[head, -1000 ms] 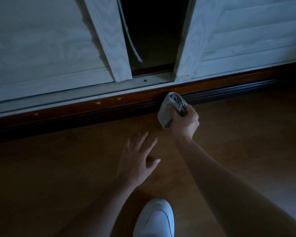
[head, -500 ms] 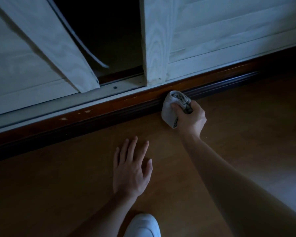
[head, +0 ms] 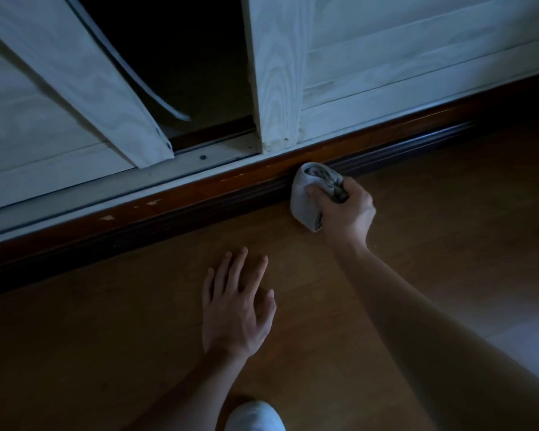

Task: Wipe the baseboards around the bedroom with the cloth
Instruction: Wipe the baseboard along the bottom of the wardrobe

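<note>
Here, pale grey cloth (head: 304,197), bunched tight in curled right hand (head: 347,213), against dark baseboard (head: 199,197); left hand (head: 234,309) flat, fingers straight.

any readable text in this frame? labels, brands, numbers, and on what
None: no text can be read anywhere in this dim frame.
cloth gripped by the right hand: no print or tag visible.
baseboard: only pale chips, no lettering.
wardrobe doors: bare wood grain.
white shoe: no logo showing.
</note>
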